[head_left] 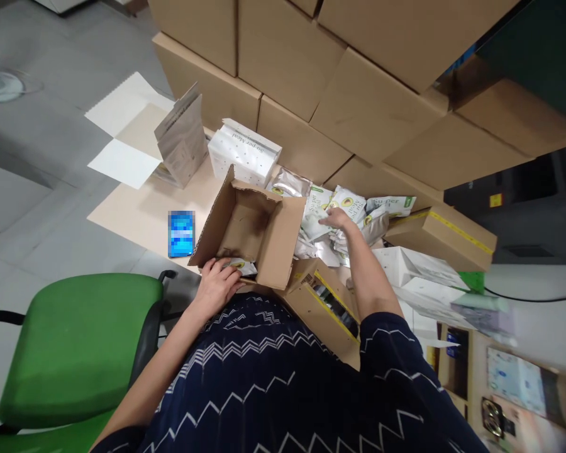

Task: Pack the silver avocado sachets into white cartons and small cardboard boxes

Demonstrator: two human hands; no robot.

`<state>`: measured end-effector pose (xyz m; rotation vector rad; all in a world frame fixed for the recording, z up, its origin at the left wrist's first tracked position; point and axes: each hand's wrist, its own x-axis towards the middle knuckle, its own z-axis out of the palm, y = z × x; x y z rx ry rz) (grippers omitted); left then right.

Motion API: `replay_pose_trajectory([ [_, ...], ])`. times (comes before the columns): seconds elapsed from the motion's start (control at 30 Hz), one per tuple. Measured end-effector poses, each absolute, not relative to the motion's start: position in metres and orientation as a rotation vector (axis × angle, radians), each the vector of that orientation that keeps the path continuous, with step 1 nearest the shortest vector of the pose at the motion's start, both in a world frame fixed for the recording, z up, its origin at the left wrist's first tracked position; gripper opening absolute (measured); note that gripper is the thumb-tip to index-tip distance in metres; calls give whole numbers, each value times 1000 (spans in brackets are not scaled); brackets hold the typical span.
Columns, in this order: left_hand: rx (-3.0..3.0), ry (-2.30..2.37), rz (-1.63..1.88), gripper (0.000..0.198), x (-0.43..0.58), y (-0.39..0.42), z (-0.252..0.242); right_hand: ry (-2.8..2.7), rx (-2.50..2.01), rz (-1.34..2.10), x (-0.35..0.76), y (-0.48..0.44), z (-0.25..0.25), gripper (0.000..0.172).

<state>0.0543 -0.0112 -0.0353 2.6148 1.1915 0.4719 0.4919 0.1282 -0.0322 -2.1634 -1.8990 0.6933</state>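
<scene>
An open cardboard box (245,229) stands in front of me, its flaps folded out. My left hand (218,286) rests over its near edge, fingers curled inside beside a white pouch (244,267) lying along the near wall. Off to the right, my right hand (338,219) reaches into a heap of white and silver foil pouches. Its fingers close on the edge of a white-and-green pouch (314,221). Another pouch (349,202) with an avocado picture lies just behind that hand.
Large cartons (283,69) are stacked behind the table. White printed boxes (245,151) stand at the table's back left, near a blue pixelated item (181,233). A yellow-taped carton (321,302) sits against my body. A green chair (80,346) is at left.
</scene>
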Motion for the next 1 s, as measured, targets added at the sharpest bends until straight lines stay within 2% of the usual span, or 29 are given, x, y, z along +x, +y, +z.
replay_pose_trajectory([
  [0.1, 2628, 1186, 476, 16, 54, -11, -35, -1973, -2328, 566, 487, 122, 11, 9],
  [0.27, 2635, 1180, 514, 16, 54, -12, -37, -2103, -1938, 18, 451, 80, 89, 24],
  [0.37, 2642, 1174, 528, 18, 55, -12, -38, -2015, -1631, -59, 420, 53, 120, 27],
  [0.47, 2655, 1179, 520, 20, 55, -12, -38, -1829, -1572, 107, 389, 45, 132, 26],
  [0.53, 2656, 1179, 514, 21, 54, -13, -38, -1707, -1572, 348, 370, 51, 129, 29],
  [0.67, 2641, 1191, 495, 25, 55, -15, -39, -1543, -1470, 1144, 333, 73, 99, 36],
  [0.73, 2628, 1202, 486, 24, 55, -15, -41, -1475, -1472, 1511, 314, 80, 78, 31],
  [0.8, 2629, 1219, 495, 21, 55, -15, -43, -1502, -1562, 1717, 295, 81, 59, 23],
  [0.9, 2639, 1241, 526, 21, 55, -14, -45, -1884, -1730, 1688, 269, 77, 38, 23],
  [1.0, 2638, 1260, 508, 21, 58, -14, -43, -2455, -1721, 1288, 248, 75, 29, 34],
])
